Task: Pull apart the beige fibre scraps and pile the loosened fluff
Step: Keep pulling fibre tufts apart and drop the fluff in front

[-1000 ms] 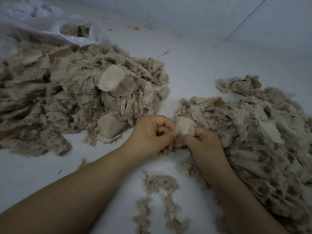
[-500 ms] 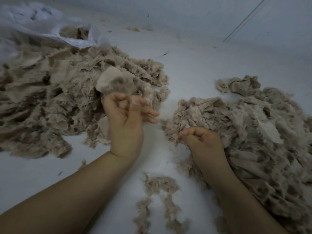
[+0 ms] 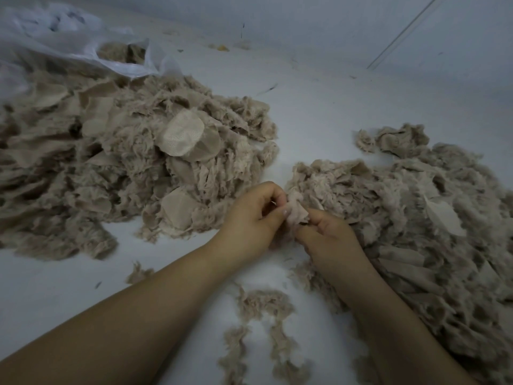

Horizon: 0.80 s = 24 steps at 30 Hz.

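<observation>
Scrap (image 3: 297, 209) pinched between left hand (image 3: 251, 218) and right hand (image 3: 330, 240). Risk: uneven pull may tear off an unloosened clump, dropping it among floor strands (image 3: 266, 304).

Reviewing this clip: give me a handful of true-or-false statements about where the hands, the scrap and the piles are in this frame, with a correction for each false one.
1. Both hands hold one small beige scrap between them. True.
2. The left hand is lifted over the left pile. False: it is low, beside the right hand, pinching the scrap.
3. Two big beige piles lie on the white surface, one on each side of the hands. True.
4. The right hand is buried deep in the right pile. False: it shows fully at that pile's near edge.
5. A clear plastic bag lies behind the left pile. True.
</observation>
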Each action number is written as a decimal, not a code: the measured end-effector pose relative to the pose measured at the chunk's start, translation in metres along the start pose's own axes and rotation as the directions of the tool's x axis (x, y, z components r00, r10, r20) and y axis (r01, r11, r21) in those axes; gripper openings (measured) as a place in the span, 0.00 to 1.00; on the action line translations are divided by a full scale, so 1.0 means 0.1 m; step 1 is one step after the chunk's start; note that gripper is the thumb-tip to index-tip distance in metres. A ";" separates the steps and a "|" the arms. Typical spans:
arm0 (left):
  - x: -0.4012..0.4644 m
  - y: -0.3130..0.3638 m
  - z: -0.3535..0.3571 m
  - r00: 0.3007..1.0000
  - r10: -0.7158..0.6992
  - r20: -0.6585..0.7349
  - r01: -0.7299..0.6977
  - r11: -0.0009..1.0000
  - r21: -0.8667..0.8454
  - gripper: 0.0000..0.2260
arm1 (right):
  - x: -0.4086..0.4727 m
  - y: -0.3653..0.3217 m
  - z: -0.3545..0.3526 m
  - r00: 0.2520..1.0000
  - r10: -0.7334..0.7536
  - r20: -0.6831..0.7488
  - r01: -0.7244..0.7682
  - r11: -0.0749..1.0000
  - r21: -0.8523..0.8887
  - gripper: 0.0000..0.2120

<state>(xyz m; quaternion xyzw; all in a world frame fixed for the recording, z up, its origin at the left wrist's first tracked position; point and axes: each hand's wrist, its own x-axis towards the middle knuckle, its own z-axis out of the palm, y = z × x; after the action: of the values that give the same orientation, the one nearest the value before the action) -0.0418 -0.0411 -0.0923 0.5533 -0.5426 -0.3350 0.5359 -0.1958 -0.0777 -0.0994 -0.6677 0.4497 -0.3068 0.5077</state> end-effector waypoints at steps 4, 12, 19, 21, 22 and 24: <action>0.00 0.01 0.02 1.000 -0.010 0.030 0.016 0.978 -0.208 0.09 | -0.01 -0.02 0.00 0.998 -0.004 -0.070 0.003 1.000 -0.014 0.09; 0.04 -0.01 -0.07 0.996 -0.087 -0.017 0.069 0.882 -0.466 0.18 | -0.04 -0.01 0.00 0.990 -0.056 -0.129 0.062 0.997 0.040 0.10; 0.03 -0.03 -0.01 0.990 -0.132 0.056 0.143 0.949 -0.281 0.10 | -0.07 -0.03 0.02 0.979 -0.146 -0.139 0.149 0.989 0.006 0.19; 0.02 0.00 -0.01 0.992 -0.117 0.035 0.122 0.959 -0.255 0.09 | -0.07 -0.02 0.02 0.981 -0.125 -0.148 0.127 0.992 0.005 0.20; 0.01 0.01 -0.02 0.993 -0.112 0.042 0.120 0.955 -0.270 0.10 | -0.07 -0.02 0.01 0.981 -0.125 -0.150 0.127 0.992 0.004 0.20; 0.00 0.02 -0.03 0.992 -0.108 0.069 0.122 0.957 -0.262 0.16 | -0.07 -0.02 0.00 0.980 -0.139 -0.144 0.140 0.990 0.000 0.18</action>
<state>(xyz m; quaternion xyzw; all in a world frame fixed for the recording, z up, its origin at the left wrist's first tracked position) -0.0393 -0.0399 -0.0897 0.4979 -0.4741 -0.4502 0.5698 -0.1979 -0.0715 -0.0976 -0.6713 0.4355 -0.3912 0.4546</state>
